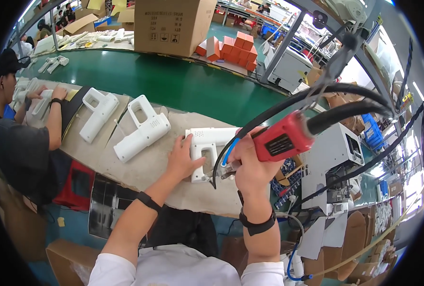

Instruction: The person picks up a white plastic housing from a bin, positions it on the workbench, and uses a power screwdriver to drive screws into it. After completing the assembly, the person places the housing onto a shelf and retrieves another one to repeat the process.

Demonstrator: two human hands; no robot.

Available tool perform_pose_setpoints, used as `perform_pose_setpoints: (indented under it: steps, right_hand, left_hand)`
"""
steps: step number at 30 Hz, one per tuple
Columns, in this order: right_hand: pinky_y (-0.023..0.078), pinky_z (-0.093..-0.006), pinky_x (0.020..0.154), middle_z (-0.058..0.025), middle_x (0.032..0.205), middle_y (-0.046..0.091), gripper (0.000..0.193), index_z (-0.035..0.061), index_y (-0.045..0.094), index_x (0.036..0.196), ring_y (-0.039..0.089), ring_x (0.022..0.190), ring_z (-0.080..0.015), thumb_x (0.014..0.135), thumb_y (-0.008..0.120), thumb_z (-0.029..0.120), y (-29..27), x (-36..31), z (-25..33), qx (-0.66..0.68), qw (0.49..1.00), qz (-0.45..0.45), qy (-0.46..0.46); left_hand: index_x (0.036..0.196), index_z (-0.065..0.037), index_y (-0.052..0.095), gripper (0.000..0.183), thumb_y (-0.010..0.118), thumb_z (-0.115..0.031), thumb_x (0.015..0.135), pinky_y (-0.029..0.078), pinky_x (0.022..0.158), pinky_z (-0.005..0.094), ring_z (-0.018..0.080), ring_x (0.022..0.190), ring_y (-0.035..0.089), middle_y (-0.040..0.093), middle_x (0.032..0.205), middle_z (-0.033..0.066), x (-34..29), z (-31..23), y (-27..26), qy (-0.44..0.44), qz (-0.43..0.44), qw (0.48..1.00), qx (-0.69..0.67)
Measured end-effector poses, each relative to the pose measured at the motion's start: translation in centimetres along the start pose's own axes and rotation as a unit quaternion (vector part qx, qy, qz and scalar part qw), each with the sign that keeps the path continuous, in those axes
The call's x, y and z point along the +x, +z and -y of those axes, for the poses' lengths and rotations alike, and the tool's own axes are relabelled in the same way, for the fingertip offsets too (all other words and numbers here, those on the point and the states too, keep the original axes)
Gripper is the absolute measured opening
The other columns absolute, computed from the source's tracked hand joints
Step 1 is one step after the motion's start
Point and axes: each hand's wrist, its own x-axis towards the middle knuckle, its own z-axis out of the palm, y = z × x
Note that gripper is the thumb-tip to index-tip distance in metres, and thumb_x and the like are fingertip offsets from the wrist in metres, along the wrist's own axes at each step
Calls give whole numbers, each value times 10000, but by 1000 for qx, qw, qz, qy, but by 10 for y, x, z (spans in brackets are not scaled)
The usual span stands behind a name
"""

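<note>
A white gun-shaped plastic housing (215, 135) lies on its side on the worktable in front of me, its handle loop toward my body. My left hand (183, 157) holds its left end, fingers on the barrel and thumb near the handle. My right hand (253, 159) is wrapped round a red power screwdriver (286, 138) that hangs from a thick black cable. The tool's metal front end is beside the housing's handle; its exact contact point is hidden by my fingers. Two similar white housings, one nearer (143, 128) and one farther left (98, 114), lie on the table.
A co-worker (21, 128) handles white parts at the left. Beyond the table runs a green conveyor belt (112, 66), with a large carton (174, 28) and orange boxes (238, 50) past it. A bin of small blue parts (288, 186) and a grey machine (336, 157) stand at right.
</note>
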Motion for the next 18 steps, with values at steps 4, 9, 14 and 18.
perform_pose_setpoints:
  steps: [4,9,14,18]
  right_hand:
    - [402,-229,425,-58,637,576,85,-26,533,893,543,485,-100,836,591,-3,14,-4,-7,10,999,37,20]
    - [436,-230,449,-44,612,571,66,-23,559,846,547,482,-104,814,609,6,21,-7,-28,1,998,42,38]
    - [452,-239,460,-41,620,573,71,-17,563,847,558,492,-104,815,616,17,27,-17,-60,-16,995,48,86]
    - [464,-242,476,-50,677,586,99,-9,554,886,569,515,-107,816,623,10,27,-23,-61,-42,992,84,84]
  left_hand:
    - [1421,-116,346,886,743,-416,688,336,989,551,372,1281,390,322,1426,193,5,7,2,-10,32,994,-99]
    - [1422,-123,333,855,721,-402,713,348,960,568,388,1257,410,326,1415,205,3,2,2,10,19,1000,-2]
    - [1422,-129,321,824,699,-387,737,359,931,586,403,1232,431,331,1404,216,4,-1,-2,21,12,999,24]
    - [1422,-110,313,840,706,-387,733,366,953,569,417,1236,422,328,1404,226,-1,3,-2,19,25,999,18]
